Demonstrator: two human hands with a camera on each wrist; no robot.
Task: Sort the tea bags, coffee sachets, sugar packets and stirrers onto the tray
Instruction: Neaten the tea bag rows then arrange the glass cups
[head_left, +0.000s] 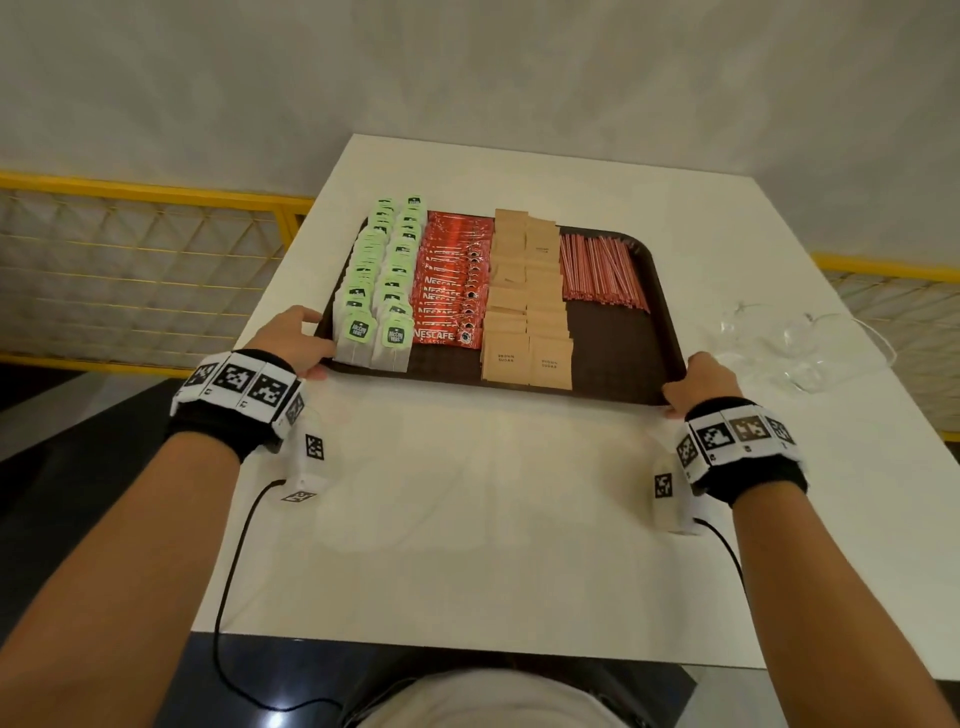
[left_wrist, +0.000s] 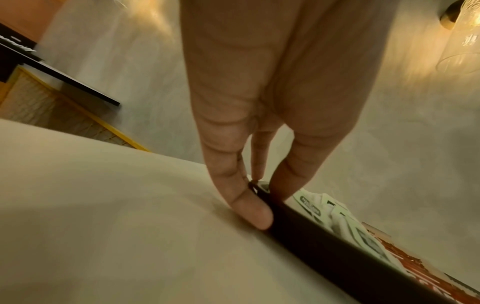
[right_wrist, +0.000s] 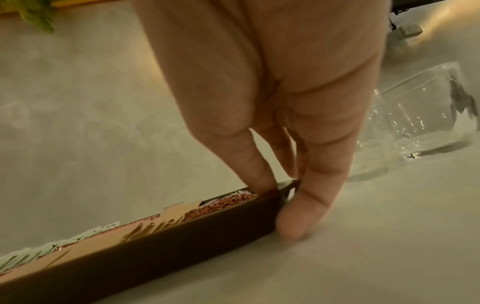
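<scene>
A dark brown tray (head_left: 613, 338) sits on the white table (head_left: 467, 493). On it, from left to right, lie rows of green-tagged tea bags (head_left: 379, 280), red coffee sachets (head_left: 452, 275), brown sugar packets (head_left: 527, 312) and red stirrers (head_left: 597, 270). My left hand (head_left: 296, 338) pinches the tray's near-left corner; in the left wrist view this left hand (left_wrist: 262, 197) has one finger outside the rim (left_wrist: 324, 253) and one inside, beside the tea bags (left_wrist: 337, 214). My right hand (head_left: 701, 376) holds the near-right corner, and in the right wrist view the right hand (right_wrist: 283, 197) pinches the rim (right_wrist: 155, 251) near the stirrers (right_wrist: 221, 205).
Crumpled clear plastic packaging (head_left: 779, 343) lies on the table right of the tray, close to my right hand, and appears in the right wrist view as clear plastic (right_wrist: 415, 123). A yellow mesh railing (head_left: 130, 249) runs behind the table. Bare tabletop spans between the tray and the near edge.
</scene>
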